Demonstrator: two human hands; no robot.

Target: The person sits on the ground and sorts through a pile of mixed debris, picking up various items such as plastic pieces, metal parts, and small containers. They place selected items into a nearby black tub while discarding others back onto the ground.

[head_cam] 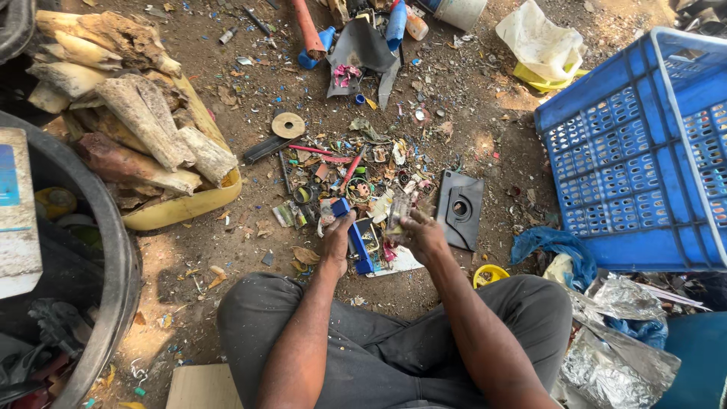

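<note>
Bare dirt ground strewn with plastic scrap — mostly unsorted. The left hand pinches a small blue piece; the right hand grips a pale crumpled fragment — beside the blue crate.

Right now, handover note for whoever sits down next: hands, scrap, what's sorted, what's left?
Left hand: grip on a small blue plastic piece.
Right hand: holds a pale crumpled scrap over the ground.
Scrap pile: mixed bits lie loose on the dirt ahead of the knees; grey plate with a hole to its right.
Blue crate: at the right; its contents cannot be seen.
Done: cannot tell.
Left: most of the pile lies unsorted.
</note>
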